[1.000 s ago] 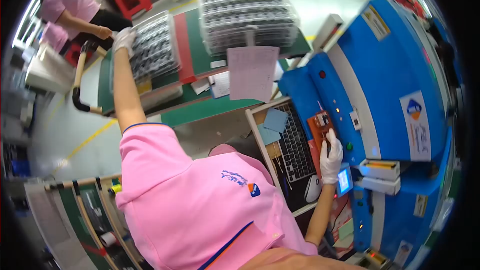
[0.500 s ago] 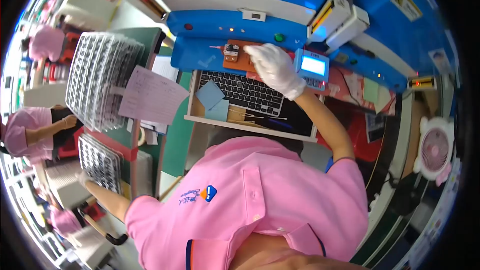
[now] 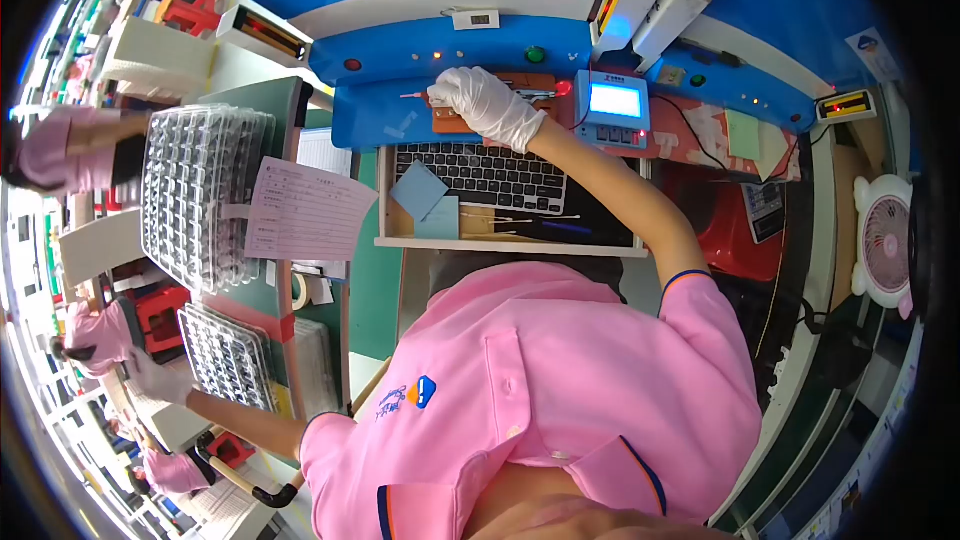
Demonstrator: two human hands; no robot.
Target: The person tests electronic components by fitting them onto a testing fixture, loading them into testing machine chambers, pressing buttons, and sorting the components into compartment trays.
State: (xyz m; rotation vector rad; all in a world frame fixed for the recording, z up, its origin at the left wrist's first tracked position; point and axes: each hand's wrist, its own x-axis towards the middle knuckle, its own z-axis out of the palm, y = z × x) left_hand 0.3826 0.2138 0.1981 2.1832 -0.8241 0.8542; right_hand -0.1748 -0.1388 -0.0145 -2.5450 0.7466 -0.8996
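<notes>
My right hand (image 3: 485,108), in a white glove, is over the left part of an orange-brown fixture block (image 3: 452,124) on the blue machine's ledge. Its fingers are bent together at the block's left end, and they hide the small black-and-metal piece there. A thin pink tip pokes out to their left. My left hand (image 3: 160,377), also gloved, is stretched out low on the left, fingers apart and holding nothing that I can see. Beside it is the lower stack of clear trays (image 3: 228,355) with dark compartments. A taller stack of clear trays (image 3: 195,195) stands above.
A keyboard (image 3: 480,175) sits in the drawer below the fixture, with blue sticky notes (image 3: 437,218) and cotton swabs. Right of the fixture is a lit control box (image 3: 613,105). A handwritten sheet (image 3: 305,210) hangs by the trays. A pink fan (image 3: 886,240) stands far right.
My right hand has moved left along the fixture, covering the small black-and-metal piece. My left hand has come away from the lower tray stack's edge, farther into view. The head view has shifted.
</notes>
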